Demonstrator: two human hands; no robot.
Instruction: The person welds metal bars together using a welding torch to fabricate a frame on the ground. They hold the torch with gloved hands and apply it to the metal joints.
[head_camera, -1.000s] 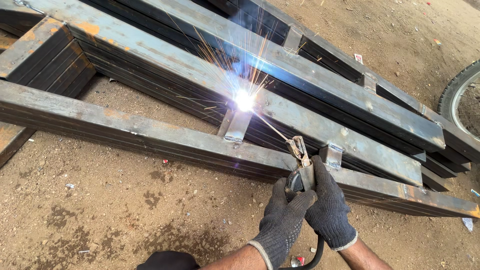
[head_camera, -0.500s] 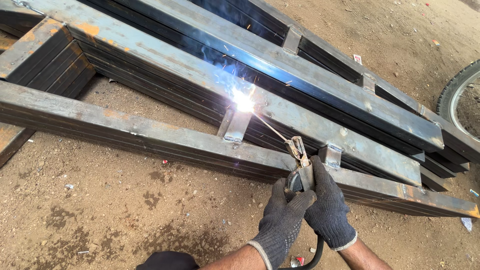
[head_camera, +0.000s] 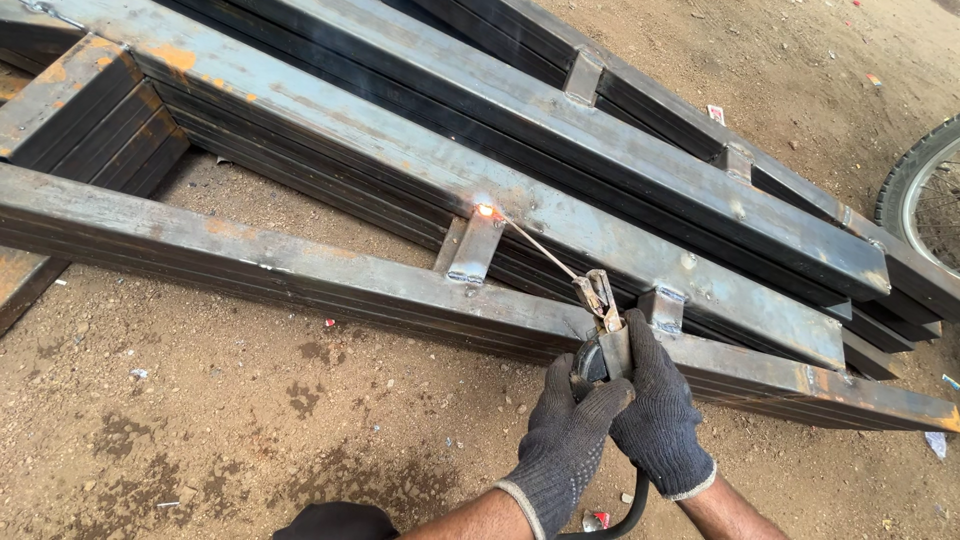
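I see both of my gloved hands wrapped around the electrode holder (head_camera: 602, 352) low in the middle of the view. My left hand (head_camera: 566, 440) grips it from below with the fingers (head_camera: 600, 398) curled tight around the handle, and my right hand (head_camera: 660, 410) closes over it from the other side, so both sets of fingers are clamped on the holder. A black cable (head_camera: 625, 512) drops from the handle between my wrists.

The holder is worn grey metal with open clamp jaws at its top, and a thin welding rod (head_camera: 540, 248) runs from it up and to the left. The rod's tip meets a small orange glowing spot (head_camera: 486, 210) where a short steel crosspiece (head_camera: 472, 248) joins a long beam (head_camera: 420, 165).

The near beam (head_camera: 250, 262) lies between my hands and the joint, so the rod reaches over it. More rusty grey beams are stacked behind. All of it rests on the dirt ground (head_camera: 200, 430). A tyre (head_camera: 915, 190) shows at the right edge.
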